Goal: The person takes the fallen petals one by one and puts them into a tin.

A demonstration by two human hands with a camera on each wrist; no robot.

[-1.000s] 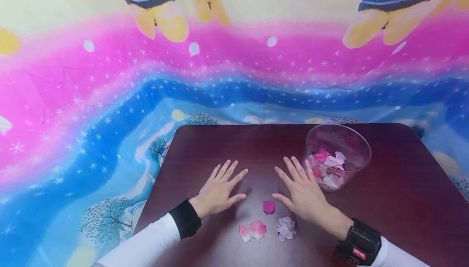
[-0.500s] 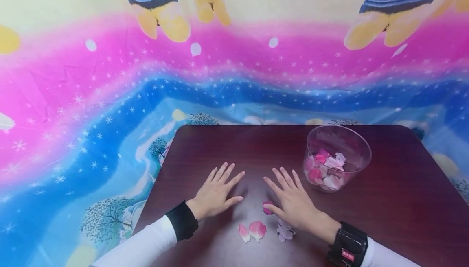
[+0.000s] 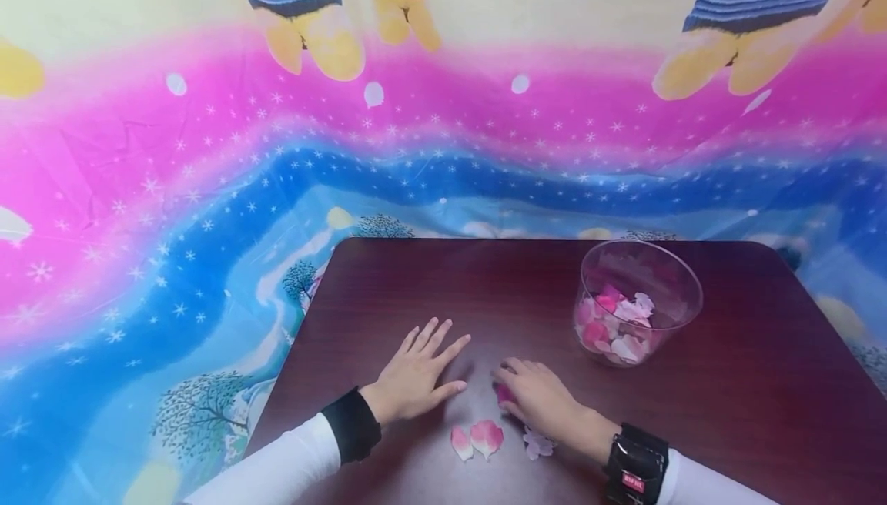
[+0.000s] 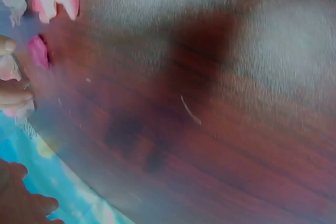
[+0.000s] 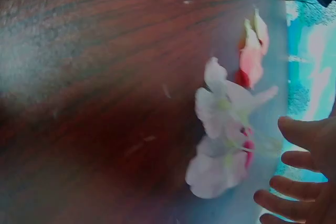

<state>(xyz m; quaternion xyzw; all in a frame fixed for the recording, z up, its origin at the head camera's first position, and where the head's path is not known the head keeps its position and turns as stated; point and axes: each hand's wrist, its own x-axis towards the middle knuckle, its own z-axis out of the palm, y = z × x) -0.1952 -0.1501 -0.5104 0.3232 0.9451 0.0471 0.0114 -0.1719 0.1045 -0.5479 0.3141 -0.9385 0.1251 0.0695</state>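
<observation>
In the head view my right hand (image 3: 550, 405) hovers low over a magenta petal (image 3: 504, 395), fingers bent down around its far side and thumb at the near side. The left wrist view shows a gap between that petal (image 4: 39, 51) and the right fingertips (image 4: 13, 97). My left hand (image 3: 414, 374) is spread above the table at the left, holding nothing. Nearer me lie two pink-and-white petals (image 3: 487, 439) and a cluster of pale lilac petals (image 3: 537, 443), partly under the right hand. The right wrist view shows the pale petals (image 5: 215, 169) close to my fingers.
A transparent bowl (image 3: 677, 306) stands at the right, beyond my right hand, with pink and white petals (image 3: 627, 347) inside. The dark wooden table (image 3: 443, 274) ends in front of a colourful printed cloth (image 3: 443, 158).
My right hand has moved left and down from beside the bowl to the magenta petal, its fingers bending. The left hand has stayed nearly in place.
</observation>
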